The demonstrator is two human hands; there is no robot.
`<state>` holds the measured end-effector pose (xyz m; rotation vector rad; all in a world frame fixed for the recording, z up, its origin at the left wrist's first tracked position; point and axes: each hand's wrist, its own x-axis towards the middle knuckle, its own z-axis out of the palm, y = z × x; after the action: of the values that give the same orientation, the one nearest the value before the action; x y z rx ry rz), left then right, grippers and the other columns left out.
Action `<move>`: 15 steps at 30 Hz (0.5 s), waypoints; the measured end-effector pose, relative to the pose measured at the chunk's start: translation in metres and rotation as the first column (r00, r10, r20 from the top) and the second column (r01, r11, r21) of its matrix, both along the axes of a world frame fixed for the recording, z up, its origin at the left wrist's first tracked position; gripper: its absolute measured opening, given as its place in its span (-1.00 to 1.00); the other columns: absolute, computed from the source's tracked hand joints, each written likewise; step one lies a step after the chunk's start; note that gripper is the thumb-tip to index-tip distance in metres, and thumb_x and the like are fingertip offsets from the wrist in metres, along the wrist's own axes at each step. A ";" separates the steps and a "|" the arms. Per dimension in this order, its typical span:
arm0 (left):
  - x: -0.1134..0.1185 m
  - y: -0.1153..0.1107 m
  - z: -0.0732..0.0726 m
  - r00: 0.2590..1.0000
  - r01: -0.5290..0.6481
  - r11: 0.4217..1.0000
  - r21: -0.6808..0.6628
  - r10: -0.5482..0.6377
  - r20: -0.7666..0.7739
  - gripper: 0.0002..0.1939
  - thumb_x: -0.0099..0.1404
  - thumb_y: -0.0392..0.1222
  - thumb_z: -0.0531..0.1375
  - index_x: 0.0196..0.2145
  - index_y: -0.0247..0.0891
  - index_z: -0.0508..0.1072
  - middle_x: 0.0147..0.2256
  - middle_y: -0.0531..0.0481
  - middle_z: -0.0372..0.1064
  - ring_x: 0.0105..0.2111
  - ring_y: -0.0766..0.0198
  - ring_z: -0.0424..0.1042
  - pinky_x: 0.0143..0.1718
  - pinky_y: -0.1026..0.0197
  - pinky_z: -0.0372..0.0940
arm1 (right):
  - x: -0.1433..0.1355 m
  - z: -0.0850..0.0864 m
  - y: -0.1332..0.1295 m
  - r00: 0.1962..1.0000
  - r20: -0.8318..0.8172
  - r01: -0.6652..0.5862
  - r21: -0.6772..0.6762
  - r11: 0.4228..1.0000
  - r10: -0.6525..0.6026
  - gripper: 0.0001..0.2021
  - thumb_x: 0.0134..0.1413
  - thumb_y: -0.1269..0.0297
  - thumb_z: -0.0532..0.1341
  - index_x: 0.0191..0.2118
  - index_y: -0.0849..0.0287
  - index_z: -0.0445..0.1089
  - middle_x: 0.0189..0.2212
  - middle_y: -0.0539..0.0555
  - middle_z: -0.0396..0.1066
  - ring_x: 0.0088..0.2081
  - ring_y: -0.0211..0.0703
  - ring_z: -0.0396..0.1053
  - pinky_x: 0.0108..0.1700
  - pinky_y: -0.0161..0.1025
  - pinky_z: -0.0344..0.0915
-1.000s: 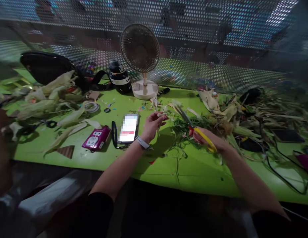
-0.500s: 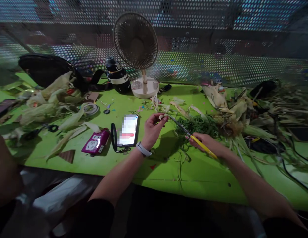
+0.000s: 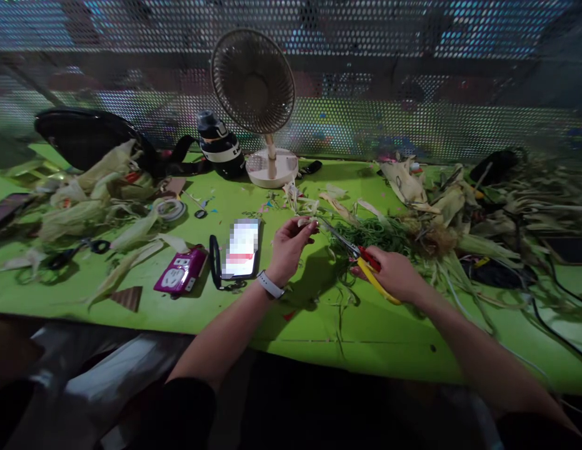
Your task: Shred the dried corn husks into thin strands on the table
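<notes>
My left hand (image 3: pixel 287 250), with a pale watch on its wrist, pinches a small pale piece (image 3: pixel 304 222) that looks like corn husk. My right hand (image 3: pixel 394 273) is wrapped round long-nosed pliers (image 3: pixel 377 284) with yellow and red handles. Their slim metal jaws point toward my left fingertips; whether they touch the pale piece I cannot tell. Below and behind the jaws lies a heap of thin green strands (image 3: pixel 382 236). Strips of dry corn husk (image 3: pixel 337 206) are spread just beyond my hands.
A phone (image 3: pixel 244 250) and a purple case (image 3: pixel 180 272) lie left of my hands on the green table (image 3: pixel 272 325). Behind stand a fan (image 3: pixel 253 81) and a dark bottle (image 3: pixel 220 147). Husk piles (image 3: pixel 79 209) and scissors (image 3: pixel 70 253) are farther left; cables run at right.
The plier handles have spread apart, so the red one now shows. My right hand has shifted slightly left; my left hand keeps its pinch in nearly the same place.
</notes>
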<state>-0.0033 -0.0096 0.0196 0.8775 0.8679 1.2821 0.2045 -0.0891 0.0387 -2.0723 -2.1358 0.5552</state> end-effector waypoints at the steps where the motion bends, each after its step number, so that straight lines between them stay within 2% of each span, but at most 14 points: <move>1: 0.000 0.000 0.000 1.000 0.004 1.000 0.002 -0.004 -0.001 -0.62 -0.11 -0.05 0.46 -0.36 -0.25 0.49 -0.39 0.06 0.47 -0.41 0.40 0.45 -0.46 0.38 0.26 | -0.001 0.001 0.000 0.999 0.037 0.010 0.008 1.000 -0.010 -0.56 0.11 -0.20 0.06 -0.29 0.12 0.34 -0.44 0.11 0.51 -0.45 -0.08 0.41 -0.45 -0.29 0.06; 7: 0.000 -0.001 0.000 0.999 0.035 0.999 -0.009 -0.035 -0.011 -0.62 -0.09 -0.05 0.45 -0.34 -0.25 0.49 -0.38 0.05 0.47 -0.40 0.38 0.46 -0.48 0.39 0.25 | -0.004 -0.002 0.001 0.976 0.211 0.015 0.150 0.989 -0.047 -0.42 0.13 -0.23 0.03 -0.06 0.19 0.39 -0.43 0.15 0.54 -0.37 0.04 0.50 -0.44 -0.26 0.06; 15: -0.001 -0.003 0.000 0.998 0.064 0.998 0.025 -0.063 -0.028 -0.65 -0.05 -0.05 0.44 -0.33 -0.24 0.49 -0.39 0.05 0.47 -0.41 0.38 0.46 -0.50 0.38 0.25 | 0.002 -0.017 0.000 0.958 0.283 -0.081 0.412 0.908 -0.043 -0.38 0.13 -0.24 0.02 -0.14 0.26 0.46 -0.48 0.18 0.54 -0.41 0.03 0.51 -0.44 -0.24 0.05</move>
<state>-0.0043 -0.0123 0.0195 0.9373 0.8401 1.2310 0.2066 -0.0890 0.0216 -1.9749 -2.1733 -0.2138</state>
